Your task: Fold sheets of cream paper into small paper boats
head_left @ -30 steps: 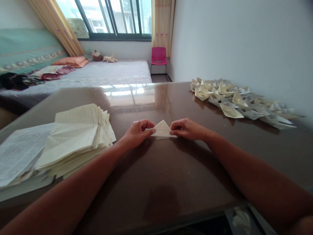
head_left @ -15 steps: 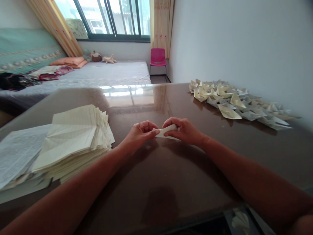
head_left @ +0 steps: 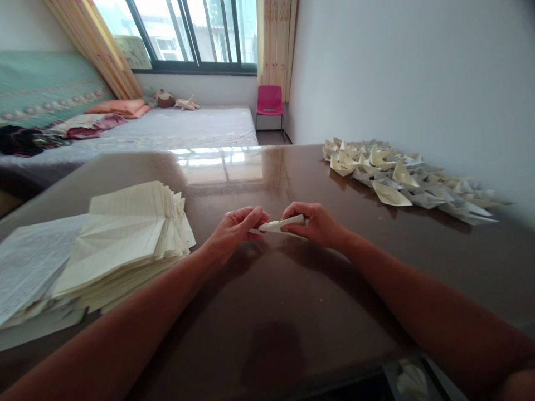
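Note:
A small folded piece of cream paper point(head_left: 278, 225) is held just above the dark brown table point(head_left: 292, 301), near its middle. My left hand point(head_left: 234, 227) pinches its left end with curled fingers. My right hand point(head_left: 314, 223) grips its right end, fingers wrapped over the top. The paper now looks flat and narrow, seen almost edge-on. A thick stack of creased lined sheets point(head_left: 125, 239) lies to the left of my left hand. A heap of folded paper boats point(head_left: 401, 175) lies at the right, along the wall.
Printed sheets point(head_left: 29, 262) lie under the stack at the table's left edge. Beyond the table are a bed point(head_left: 167, 128), a pink chair point(head_left: 271, 101) and a window. A white wall borders the table on the right.
The folded paper stood as an upright triangle a second ago. Both hands have since drawn closer and tipped it flat, so that it now shows as a thin strip.

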Demonstrator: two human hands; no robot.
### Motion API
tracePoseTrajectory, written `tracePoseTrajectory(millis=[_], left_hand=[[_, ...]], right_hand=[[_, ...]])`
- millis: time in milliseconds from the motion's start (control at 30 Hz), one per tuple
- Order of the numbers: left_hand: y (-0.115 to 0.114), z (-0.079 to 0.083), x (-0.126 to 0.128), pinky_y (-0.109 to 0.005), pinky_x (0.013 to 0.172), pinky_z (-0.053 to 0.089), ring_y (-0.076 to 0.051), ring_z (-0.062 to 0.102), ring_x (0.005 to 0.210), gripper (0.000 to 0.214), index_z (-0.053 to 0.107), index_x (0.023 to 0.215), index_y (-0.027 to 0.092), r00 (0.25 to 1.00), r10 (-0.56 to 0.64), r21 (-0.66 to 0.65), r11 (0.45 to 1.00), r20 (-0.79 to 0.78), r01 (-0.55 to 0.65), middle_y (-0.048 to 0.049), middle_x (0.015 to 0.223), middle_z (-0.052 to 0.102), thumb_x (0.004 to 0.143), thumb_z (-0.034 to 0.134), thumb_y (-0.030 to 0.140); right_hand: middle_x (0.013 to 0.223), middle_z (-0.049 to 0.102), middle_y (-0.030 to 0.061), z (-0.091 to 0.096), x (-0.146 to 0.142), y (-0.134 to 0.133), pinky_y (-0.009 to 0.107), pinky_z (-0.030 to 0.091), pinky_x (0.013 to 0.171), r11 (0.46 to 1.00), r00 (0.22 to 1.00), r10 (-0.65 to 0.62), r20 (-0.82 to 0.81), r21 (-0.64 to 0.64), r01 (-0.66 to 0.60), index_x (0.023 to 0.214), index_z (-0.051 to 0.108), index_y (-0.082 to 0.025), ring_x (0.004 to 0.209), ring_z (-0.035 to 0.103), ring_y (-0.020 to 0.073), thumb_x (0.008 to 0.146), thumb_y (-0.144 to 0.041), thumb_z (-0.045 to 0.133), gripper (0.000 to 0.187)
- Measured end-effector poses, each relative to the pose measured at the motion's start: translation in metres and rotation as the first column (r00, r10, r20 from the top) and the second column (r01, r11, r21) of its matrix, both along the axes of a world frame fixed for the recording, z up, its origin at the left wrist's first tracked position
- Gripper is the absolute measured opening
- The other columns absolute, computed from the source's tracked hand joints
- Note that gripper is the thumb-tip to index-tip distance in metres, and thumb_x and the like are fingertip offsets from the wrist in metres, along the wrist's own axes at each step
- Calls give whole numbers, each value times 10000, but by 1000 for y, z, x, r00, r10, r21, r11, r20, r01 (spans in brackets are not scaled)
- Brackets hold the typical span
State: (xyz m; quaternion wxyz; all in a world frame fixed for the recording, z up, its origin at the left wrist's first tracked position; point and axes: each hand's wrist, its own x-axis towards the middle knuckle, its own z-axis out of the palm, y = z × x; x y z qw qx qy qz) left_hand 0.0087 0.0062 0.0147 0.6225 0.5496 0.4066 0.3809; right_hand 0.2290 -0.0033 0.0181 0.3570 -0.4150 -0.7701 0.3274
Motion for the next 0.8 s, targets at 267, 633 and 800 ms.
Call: tracePoseTrajectory(millis=[267,633,800], left_hand=[[1,-3,-4,-184,537,480,-121,604,673,389,745,863,154,986,-135,-35,991,-93,133,-51,801,690,698,727,506],[0,-4,-1,-275,625,557,-158,652,627,407,759,847,117,975,-141,-45,990,-174,135,-48,689,718,585,810,424],[-2,-6,2,-245,595,544,-150,645,614,360,749,803,116,963,-155,53,984,-219,170,-37,686,713,594,800,404]], right_hand=[[772,643,-15,-1,1,2,199,395,605,997,999,51,7,52,-51,841,665,-169,673,531,100,760,-284,693,143],[893,689,-1,-6,0,1,221,447,707,997,997,61,41,43,-63,975,663,-191,767,602,125,784,-307,676,224],[887,697,5,-4,-5,-4,236,448,739,994,996,61,71,82,-66,922,664,-190,788,614,138,775,-347,691,216]])
